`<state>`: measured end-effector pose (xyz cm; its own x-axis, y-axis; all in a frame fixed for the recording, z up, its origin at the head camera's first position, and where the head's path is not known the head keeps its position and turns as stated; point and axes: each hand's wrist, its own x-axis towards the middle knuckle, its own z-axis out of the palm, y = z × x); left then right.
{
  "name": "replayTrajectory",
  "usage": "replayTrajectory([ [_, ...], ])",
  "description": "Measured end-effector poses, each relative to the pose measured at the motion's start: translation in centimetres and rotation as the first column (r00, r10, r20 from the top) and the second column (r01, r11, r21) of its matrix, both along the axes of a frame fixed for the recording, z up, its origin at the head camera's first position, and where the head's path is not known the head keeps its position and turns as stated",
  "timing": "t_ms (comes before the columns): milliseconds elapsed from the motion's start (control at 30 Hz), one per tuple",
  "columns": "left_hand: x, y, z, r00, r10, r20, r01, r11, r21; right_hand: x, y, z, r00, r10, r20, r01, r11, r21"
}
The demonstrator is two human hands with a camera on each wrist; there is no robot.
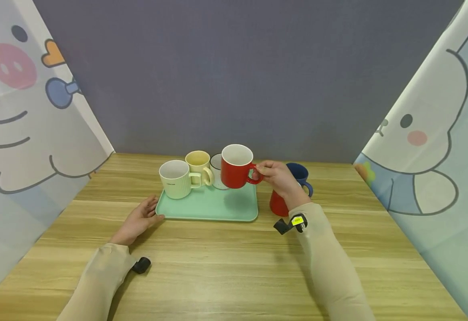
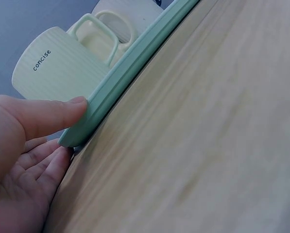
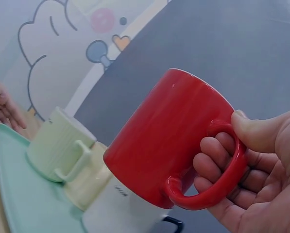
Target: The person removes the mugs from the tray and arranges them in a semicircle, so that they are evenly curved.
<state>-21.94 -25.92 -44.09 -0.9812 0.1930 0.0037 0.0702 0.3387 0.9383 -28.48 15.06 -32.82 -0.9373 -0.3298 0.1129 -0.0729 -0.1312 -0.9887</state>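
My right hand [image 1: 275, 176] holds a red mug [image 1: 234, 171] by its handle, raised over the right part of a mint-green tray [image 1: 207, 211]. In the right wrist view, fingers pass through the handle loop and the thumb presses its top. The mug is upright, with a white inside. My left hand [image 1: 139, 218] grips the tray's near left corner, thumb on the front rim and fingers along the left side. A pale green ribbed mug [image 2: 57, 68] marked "concise", a yellow mug [image 1: 197, 162] and a white mug [image 3: 123, 208] stand on the tray; the red mug partly covers the white one.
Right of the tray, a second red mug [image 1: 279, 206] and a blue mug [image 1: 298, 171] stand on the wooden table [image 1: 217, 267], partly hidden by my right hand and wrist. A grey panel [image 1: 225, 80] rises behind, with cartoon-printed sheets [image 1: 426, 147] on both sides.
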Motion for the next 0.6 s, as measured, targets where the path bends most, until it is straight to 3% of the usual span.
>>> replayTrajectory([
  [267, -0.1, 0.0, -0.1, 1.0, 0.005, -0.011, -0.005, 1.0, -0.01, 0.3, 2.3, 1.7, 0.997, -0.081, -0.01, 0.08, 0.994, -0.073],
  [600, 0.0, -0.1, -0.2, 1.0, 0.001, -0.006, -0.001, 1.0, -0.006, 0.4, 5.3, 2.4, 0.987, -0.16, 0.007, 0.159, 0.973, -0.166],
])
